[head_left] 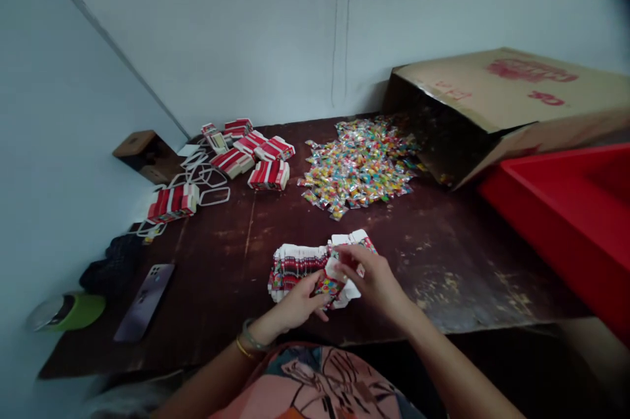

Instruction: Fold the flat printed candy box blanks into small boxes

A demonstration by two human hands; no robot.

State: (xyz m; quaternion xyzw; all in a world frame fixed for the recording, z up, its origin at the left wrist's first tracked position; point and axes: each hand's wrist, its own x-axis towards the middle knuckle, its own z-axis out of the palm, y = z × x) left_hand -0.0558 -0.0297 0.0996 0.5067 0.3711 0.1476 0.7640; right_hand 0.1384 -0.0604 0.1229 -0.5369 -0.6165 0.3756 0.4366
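My left hand (pixel 296 306) is closed around a small printed candy box (pixel 327 287) with a colourful front and a white top. At the top of that box, the thumb and fingers of my right hand (pixel 377 278) are pinched together on its white flap. Behind my left hand, a row of flattened or narrow candy boxes (pixel 293 266) stands packed side by side, white edges up. More boxes with white flaps (pixel 350 238) lie behind and under my right hand, which partly hides them.
Many small wrapped candies (pixel 361 166) are heaped farther back. An open cardboard carton (pixel 512 97) lies on its side at right, near a red bin (pixel 556 209). Bundled red-and-white boxes (pixel 268 174), white bands (pixel 215 196), a phone (pixel 144 302) and a green cap (pixel 81 311) are leftward.
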